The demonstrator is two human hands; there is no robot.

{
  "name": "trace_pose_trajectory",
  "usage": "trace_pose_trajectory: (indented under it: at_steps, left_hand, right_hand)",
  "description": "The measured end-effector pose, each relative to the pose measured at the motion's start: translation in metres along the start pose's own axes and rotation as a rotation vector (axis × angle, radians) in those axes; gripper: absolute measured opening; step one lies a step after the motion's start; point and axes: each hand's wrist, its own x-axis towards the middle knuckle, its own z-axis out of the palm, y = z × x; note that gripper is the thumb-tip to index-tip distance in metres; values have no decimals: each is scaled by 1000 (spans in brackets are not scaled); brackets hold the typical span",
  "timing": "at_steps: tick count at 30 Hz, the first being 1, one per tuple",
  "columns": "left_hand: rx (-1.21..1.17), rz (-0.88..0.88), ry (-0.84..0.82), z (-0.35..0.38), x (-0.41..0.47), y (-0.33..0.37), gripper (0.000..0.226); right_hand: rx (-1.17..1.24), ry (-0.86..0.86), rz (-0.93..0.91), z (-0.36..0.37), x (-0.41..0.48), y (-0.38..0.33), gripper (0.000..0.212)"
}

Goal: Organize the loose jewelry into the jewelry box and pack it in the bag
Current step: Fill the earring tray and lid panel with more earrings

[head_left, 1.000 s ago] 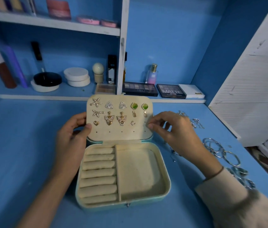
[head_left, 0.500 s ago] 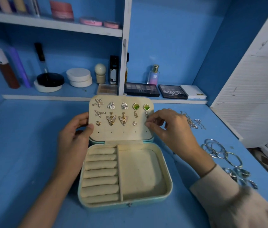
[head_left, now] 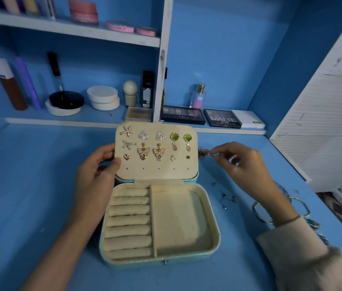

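The pale teal jewelry box point(head_left: 213, 244) lies open on the blue table, with cream ring rolls on the left and a bare tray on the right. Its upright cream lid panel point(head_left: 157, 172) carries several earrings: starfish, triangles, green stones, butterflies. My left hand point(head_left: 96, 177) grips the lid's left edge. My right hand point(head_left: 243, 164) is just right of the lid, fingertips pinching at a small gold jewelry piece point(head_left: 204, 153) on the table. No bag is in view.
Small loose studs point(head_left: 226, 199) lie right of the box. Silver bangles point(head_left: 260, 213) sit under my right wrist. Makeup palettes point(head_left: 182, 115), a perfume bottle point(head_left: 198, 96) and jars stand on the back shelf. A white slatted door point(head_left: 323, 122) closes the right side.
My right hand left the lid's right edge and moved right to the loose jewelry on the table. My left hand kept its hold on the lid.
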Motion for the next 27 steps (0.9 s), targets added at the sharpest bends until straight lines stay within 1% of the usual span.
trace_pose_trajectory:
  at_steps: [3, 8, 10, 14, 17, 20, 22, 27]
  left_hand:
    - [-2, 9, -4, 0, 0, 0, 36]
    - [2, 8, -6, -1, 1, -2, 35]
    - [-2, 8, -5, -1, 1, -2, 33]
    - [-4, 14, -4, 0, 1, -2, 36]
    - [-4, 11, -6, 0, 2, -2, 36]
    - [-4, 9, -1, -1, 2, -2, 38]
    - [3, 9, -2, 0, 2, -2, 35]
    - [11, 13, -3, 0, 3, -4, 33]
  right_hand:
    - [-47, -98, 46, -5, -3, 13, 28]
    - [-65, -224, 106, -16, -7, 18, 33]
    - [-49, -247, 106, -19, -9, 16, 30]
    - [-78, -313, 57, -16, -12, 15, 13]
    - [-154, -320, 15, -11, -14, 17, 8]
    - [-233, -288, -1, -5, -18, 15, 19]
    - [-286, -259, -14, -2, -20, 13, 22]
    - [-345, -220, -23, 2, -22, 7, 13]
